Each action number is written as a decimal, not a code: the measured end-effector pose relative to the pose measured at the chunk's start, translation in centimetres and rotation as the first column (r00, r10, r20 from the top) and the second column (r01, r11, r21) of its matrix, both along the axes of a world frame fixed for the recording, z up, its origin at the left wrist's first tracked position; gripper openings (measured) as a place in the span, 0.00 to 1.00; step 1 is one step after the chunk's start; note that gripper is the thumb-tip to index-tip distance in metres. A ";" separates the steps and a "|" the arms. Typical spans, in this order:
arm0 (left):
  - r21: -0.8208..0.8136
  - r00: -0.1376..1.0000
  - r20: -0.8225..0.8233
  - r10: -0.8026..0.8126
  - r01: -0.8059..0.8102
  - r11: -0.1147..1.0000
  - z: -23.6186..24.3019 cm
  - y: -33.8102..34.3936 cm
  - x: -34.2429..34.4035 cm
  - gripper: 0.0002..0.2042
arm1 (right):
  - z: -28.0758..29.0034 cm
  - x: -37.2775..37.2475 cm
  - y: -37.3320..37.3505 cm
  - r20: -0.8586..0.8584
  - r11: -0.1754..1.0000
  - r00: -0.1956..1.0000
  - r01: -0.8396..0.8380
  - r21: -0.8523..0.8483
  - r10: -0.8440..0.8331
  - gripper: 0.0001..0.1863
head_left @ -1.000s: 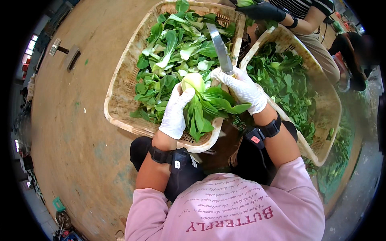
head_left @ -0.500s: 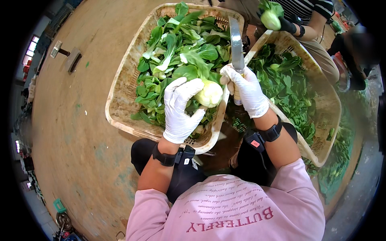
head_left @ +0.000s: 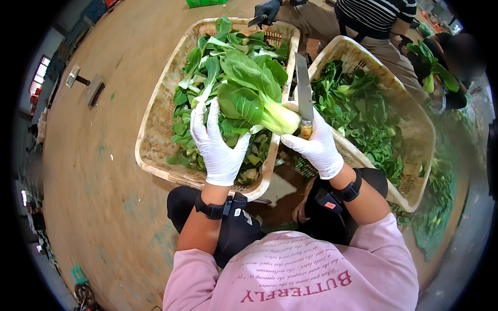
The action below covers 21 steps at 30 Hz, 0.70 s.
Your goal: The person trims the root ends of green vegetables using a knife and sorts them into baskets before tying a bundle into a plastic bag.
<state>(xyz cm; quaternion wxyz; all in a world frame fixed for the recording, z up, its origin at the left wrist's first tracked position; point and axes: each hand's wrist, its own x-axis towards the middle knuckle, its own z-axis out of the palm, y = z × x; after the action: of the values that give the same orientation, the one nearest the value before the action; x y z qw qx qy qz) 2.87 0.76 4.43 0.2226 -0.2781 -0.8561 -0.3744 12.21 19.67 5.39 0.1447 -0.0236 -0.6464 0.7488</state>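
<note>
My left hand (head_left: 218,147), in a white glove, is open with fingers spread, just below the leaves of a bok choy (head_left: 254,98). My right hand (head_left: 314,145), also gloved, is closed on the wooden handle of an upright knife (head_left: 304,88). The bok choy's pale base lies against that hand beside the handle; whether those fingers also grip it I cannot tell. Under both hands is a cream plastic basket (head_left: 148,135) heaped with loose green leaves (head_left: 199,67).
A second basket (head_left: 417,140) of greens stands at right. A striped-shirted co-worker's dark gloved hand (head_left: 267,10) holds a knife beyond the baskets. Another bok choy (head_left: 430,67) is at far right, near a second person. Greens (head_left: 433,207) lie on green sheeting. A green crate (head_left: 205,2) is at top.
The bok choy I handle has turned, its base now pointing toward my right hand. My left hand's fingers have spread away from it. The co-worker's gloved hand with a knife has come into view.
</note>
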 end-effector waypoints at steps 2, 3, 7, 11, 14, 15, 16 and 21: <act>0.022 1.000 0.012 -0.011 0.010 1.000 -0.8 0.3 0.2 0.40 | -0.2 0.7 0.3 -0.019 1.000 1.000 0.012 -0.006 -0.012 0.33; 0.313 0.927 0.321 -0.195 0.090 0.946 -1.2 0.6 0.4 0.39 | -0.3 1.0 0.4 -0.033 1.000 0.999 0.019 -0.015 -0.019 0.32; 0.706 0.312 0.698 -0.644 -0.152 0.692 -0.7 1.5 1.7 0.34 | -1.1 1.5 0.7 -0.052 0.999 0.998 0.047 -0.002 -0.047 0.32; 0.793 0.239 0.609 -0.757 -0.190 0.578 -2.1 1.7 2.6 0.16 | -0.9 1.0 -0.3 0.025 0.970 0.986 -0.156 -0.185 0.164 0.31; 0.741 0.392 0.649 -0.652 -0.132 0.658 -1.8 1.8 2.8 0.17 | -1.9 0.4 -0.7 0.073 0.997 0.996 -0.060 0.057 0.056 0.27; 0.741 0.395 0.649 -0.650 -0.137 0.657 -1.9 1.8 2.7 0.17 | -2.0 -0.1 -0.5 0.115 0.993 0.993 -0.036 0.112 0.023 0.24; 0.746 0.417 0.640 -0.646 -0.134 0.653 -2.1 1.8 2.5 0.18 | -2.1 -0.5 -0.4 0.153 0.986 0.988 -0.014 0.168 -0.012 0.22; 0.788 0.424 0.616 -0.664 -0.314 0.530 -0.7 1.6 2.1 0.16 | -1.4 -1.7 -1.8 0.053 0.952 0.993 0.082 0.296 -0.103 0.19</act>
<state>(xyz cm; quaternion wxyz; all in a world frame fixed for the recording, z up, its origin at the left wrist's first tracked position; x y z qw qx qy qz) 4.95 2.33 3.72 -0.2071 -0.0020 -0.5067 -0.8369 10.46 17.90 3.98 0.1595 -0.0576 -0.7531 0.6357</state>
